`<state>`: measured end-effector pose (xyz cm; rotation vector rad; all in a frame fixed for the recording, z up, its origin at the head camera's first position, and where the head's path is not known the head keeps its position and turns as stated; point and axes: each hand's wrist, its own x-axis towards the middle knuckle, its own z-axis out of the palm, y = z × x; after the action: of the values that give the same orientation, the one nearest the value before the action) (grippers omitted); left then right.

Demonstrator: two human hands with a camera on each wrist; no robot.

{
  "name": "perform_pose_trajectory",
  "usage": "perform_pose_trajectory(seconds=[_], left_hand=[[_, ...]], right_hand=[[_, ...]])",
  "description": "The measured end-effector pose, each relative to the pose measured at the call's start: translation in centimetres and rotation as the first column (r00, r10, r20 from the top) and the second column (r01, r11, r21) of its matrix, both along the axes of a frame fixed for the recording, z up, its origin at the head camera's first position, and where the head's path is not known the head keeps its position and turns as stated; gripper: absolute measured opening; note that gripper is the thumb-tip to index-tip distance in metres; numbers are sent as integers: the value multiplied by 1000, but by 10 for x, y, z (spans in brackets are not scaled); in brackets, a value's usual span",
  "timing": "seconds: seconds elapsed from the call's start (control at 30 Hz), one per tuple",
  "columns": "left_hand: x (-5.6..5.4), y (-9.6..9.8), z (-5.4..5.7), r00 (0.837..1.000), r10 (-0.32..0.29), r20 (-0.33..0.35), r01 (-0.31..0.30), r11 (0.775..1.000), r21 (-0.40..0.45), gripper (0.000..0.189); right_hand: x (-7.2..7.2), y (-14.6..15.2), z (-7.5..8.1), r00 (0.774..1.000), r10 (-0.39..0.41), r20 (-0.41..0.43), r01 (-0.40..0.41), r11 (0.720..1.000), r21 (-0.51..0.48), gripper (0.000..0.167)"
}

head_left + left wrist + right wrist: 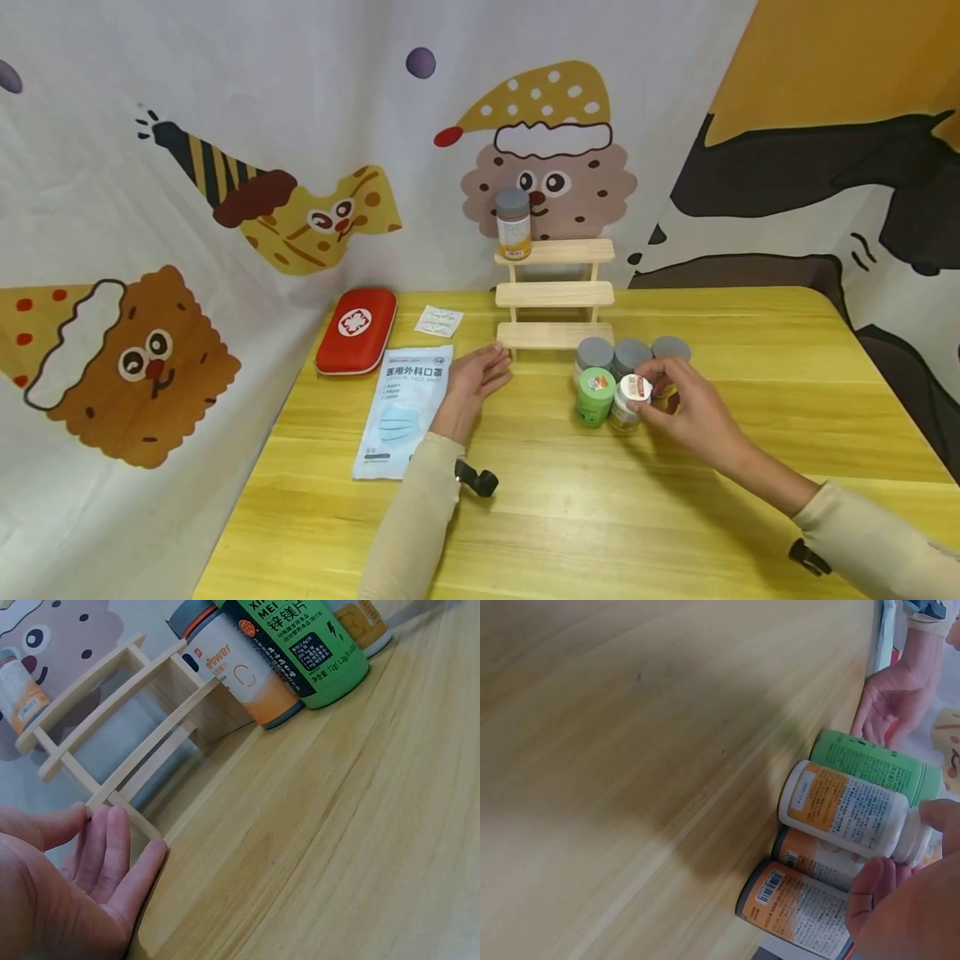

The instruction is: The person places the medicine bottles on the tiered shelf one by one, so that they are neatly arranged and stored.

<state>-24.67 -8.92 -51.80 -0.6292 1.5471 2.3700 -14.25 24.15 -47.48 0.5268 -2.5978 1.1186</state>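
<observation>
My right hand (pixel 693 412) pinches the white lid of a small white pill bottle (pixel 844 814), thumb on one side and fingers on the other. The bottle stands at the front of a cluster, beside a green bottle (pixel 594 398). Behind them are several grey-lidded bottles (pixel 632 354) with orange and white labels. My left hand (pixel 468 387) has its fingers loosely extended, the tips touching the left end of the lowest step of a three-step wooden rack (pixel 555 336). Another grey-lidded bottle (pixel 513 225) sits on the left of the rack's top step.
Left of the rack lie a red zip case (pixel 357 332), a small white packet (pixel 438 321) and a blue-white face mask pack (pixel 408 408), partly covered by my left arm. A printed curtain (pixel 337 125) hangs behind the wooden table (pixel 555 517).
</observation>
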Motion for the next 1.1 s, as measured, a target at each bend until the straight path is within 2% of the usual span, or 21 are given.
perform_pose_trajectory(seconds=[0.27, 0.5, 0.67, 0.87, 1.1], left_hand=[[2, 0, -2, 1000, -1, -4, 1, 1000, -3, 28], [2, -1, 0, 1000, 5, -5, -5, 1000, 1, 26], [1, -1, 0, 1000, 5, -5, -5, 1000, -2, 26], [1, -1, 1, 1000, 2, -7, -2, 1000, -4, 27], [1, 0, 1, 1000, 0, -10, 0, 1000, 0, 26]], right_hand=[[2, -1, -2, 999, -23, -40, 24, 999, 24, 43], [7, -4, 7, 996, -35, -79, 40, 998, 58, 43], [14, -6, 23, 997, -32, -75, 39, 995, 87, 46], [20, -10, 45, 996, -37, -76, 43, 996, 77, 50], [22, -17, 71, 991, -33, -132, 42, 997, 64, 50]])
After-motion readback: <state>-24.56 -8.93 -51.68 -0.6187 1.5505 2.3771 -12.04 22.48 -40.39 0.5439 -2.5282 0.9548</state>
